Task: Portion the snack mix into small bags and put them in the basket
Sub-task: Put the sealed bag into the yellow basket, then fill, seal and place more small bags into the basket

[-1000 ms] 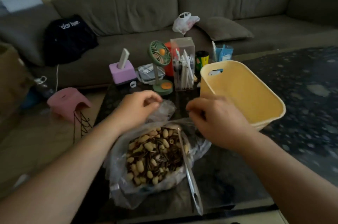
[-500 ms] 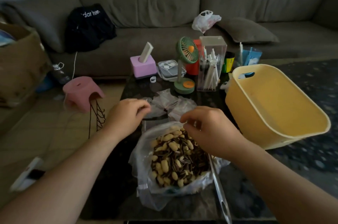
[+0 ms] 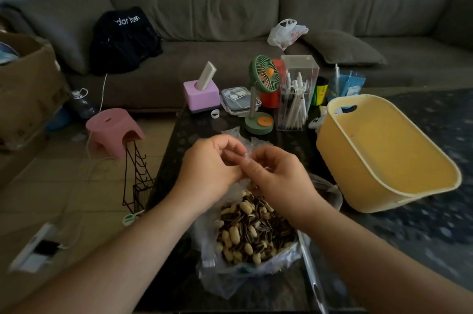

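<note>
A large clear bag of snack mix (image 3: 252, 235), peanuts and striped sunflower seeds, lies open on the dark table in front of me. Just above it my left hand (image 3: 210, 167) and my right hand (image 3: 279, 180) meet, and both pinch a small clear plastic bag (image 3: 247, 152) between fingertips. More small clear bags (image 3: 231, 133) lie on the table behind my hands. A metal scoop handle (image 3: 313, 278) sticks out of the snack bag toward me. The yellow basket (image 3: 340, 144) stands at the right with nothing inside.
At the table's far end stand a green desk fan (image 3: 263, 78), a clear box of pens (image 3: 297, 93), a pink tissue box (image 3: 202, 96) and a flat lidded container (image 3: 238, 98). A pink stool (image 3: 112, 129) and a wire rack (image 3: 138, 178) are on the floor at left. A grey sofa runs behind.
My hands have come together over the snack bag and now both pinch a small clear bag. The view has shifted, so the basket sits further right.
</note>
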A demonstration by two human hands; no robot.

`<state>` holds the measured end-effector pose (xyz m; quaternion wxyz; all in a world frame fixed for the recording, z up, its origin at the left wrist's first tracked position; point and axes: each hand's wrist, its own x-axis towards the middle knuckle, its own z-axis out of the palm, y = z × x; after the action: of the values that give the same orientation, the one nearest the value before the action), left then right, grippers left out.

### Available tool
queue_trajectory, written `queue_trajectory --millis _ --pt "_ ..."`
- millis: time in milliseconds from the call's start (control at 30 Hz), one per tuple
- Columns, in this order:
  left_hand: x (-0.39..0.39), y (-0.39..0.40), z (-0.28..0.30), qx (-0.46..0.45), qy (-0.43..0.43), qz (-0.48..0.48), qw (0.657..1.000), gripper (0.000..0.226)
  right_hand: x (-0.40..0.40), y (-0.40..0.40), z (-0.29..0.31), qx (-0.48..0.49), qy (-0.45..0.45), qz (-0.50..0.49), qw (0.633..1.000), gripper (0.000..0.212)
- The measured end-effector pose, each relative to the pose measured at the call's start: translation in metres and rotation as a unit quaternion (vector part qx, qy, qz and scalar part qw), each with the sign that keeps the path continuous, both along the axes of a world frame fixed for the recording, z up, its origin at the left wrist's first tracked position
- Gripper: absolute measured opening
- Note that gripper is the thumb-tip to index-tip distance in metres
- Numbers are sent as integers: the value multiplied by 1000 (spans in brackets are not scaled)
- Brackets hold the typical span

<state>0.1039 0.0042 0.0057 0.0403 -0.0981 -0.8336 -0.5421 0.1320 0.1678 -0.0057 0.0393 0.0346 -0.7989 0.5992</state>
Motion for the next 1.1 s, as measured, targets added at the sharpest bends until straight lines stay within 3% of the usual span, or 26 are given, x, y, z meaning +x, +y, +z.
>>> queue_trajectory --millis 67,167,300,400,467,533,567,667,733,833,1100 --pt "2 -1 1 -32 -3 -29 999 31 2 5 2 13 -7 14 1000 16" --pt "1 -4 1 48 -75 -84 993 34 4 16 8 74 11 11 997 19" --pt "0 -9 -2 64 -78 -70 992 30 1 28 9 136 40 -16 990 21" --pt "0 -8 -3 80 -77 -57 992 25 2 31 15 139 39 -21 989 11" --pt "0 -8 -4 80 -66 -43 994 24 2 45 25 248 95 -58 962 10" --pt "-1 -8 -3 78 -56 -28 995 23 -1 69 38 392 154 -124 899 29" --pt "-1 -9 -3 80 -54 -24 995 22 -4 83 44 437 134 -157 875 39" --pt "-1 -8 -4 87 -51 -20 995 20 -8 122 55 507 -75 -204 834 71" --pt "-2 -7 -6 84 -46 -21 995 19 -6 137 55 502 -162 -188 828 67" --pt "-4 -2 -6 75 -42 -21 996 17 -2 146 55 510 -160 -196 822 51" --pt "1 19 -4 45 -17 -39 998 13 26 157 62 543 -180 -193 797 53"
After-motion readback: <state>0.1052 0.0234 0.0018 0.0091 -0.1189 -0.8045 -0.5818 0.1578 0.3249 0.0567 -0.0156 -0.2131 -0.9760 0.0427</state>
